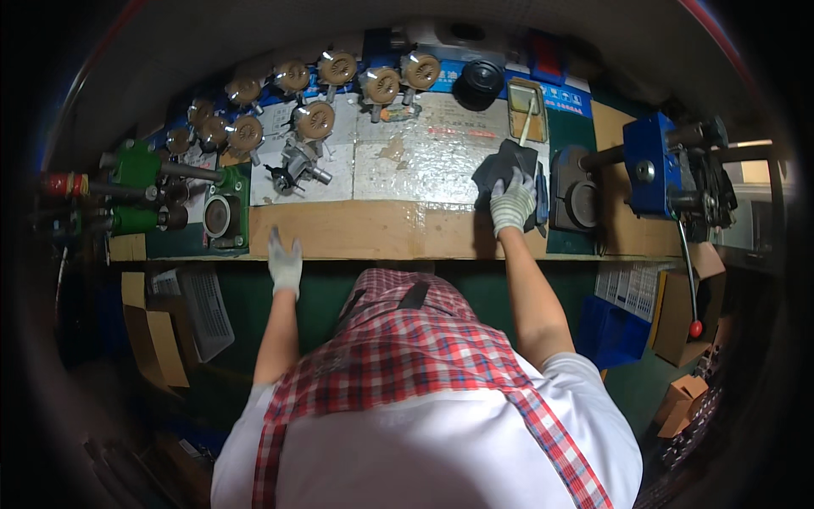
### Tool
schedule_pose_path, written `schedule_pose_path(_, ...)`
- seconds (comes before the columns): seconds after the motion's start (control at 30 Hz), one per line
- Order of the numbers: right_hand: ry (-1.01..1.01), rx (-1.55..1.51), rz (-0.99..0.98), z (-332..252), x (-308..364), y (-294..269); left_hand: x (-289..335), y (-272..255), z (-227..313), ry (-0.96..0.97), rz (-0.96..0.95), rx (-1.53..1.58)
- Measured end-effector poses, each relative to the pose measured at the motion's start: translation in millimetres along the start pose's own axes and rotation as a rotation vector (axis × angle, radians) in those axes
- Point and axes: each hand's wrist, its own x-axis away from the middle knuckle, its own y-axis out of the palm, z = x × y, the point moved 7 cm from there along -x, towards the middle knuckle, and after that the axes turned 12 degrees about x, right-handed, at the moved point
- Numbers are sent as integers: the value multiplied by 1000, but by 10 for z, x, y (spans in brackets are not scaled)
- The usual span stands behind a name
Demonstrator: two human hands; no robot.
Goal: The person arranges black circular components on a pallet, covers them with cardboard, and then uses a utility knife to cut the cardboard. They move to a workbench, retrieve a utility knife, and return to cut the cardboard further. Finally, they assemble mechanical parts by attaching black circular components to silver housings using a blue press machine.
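Note:
My right hand (513, 204), in a pale striped glove, grips a dark grey cloth (509, 165) on the right part of the bench; its fingertips are partly lost against the cloth. At the near edge of the bench is my left hand (286, 261), also gloved, with thumb and fingers apart and nothing in it. Beyond it lies a grey metal part with a dark fitting (298, 167). Behind the cloth, a brush with a pale handle (527, 120) rests in a rectangular tin (543, 131). A slim dark-blue tool (541, 191) lies right of my right hand.
Several metal assemblies with round brown tops (315, 120) stand along the back left. A green press (136, 182) is at the left, a blue lever press (649, 165) at the right. A black round container (478, 85) stands at the back. Below are crates (619, 327) and cardboard boxes (682, 399).

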Motion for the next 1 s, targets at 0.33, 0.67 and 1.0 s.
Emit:
schedule_pose_path(0.33,-362,-194,-159,-1242,444,-40,-2281,454,260,-71,-46,-41)
schedule_pose_path(0.67,-877,-144,-379,-4505,-209,-125,-1277,425,755,72,-566,-763)
schedule_pose_path(1.0,-957,15,-234,-3771,113,675,-1888,-125,604,74,-334,-75)
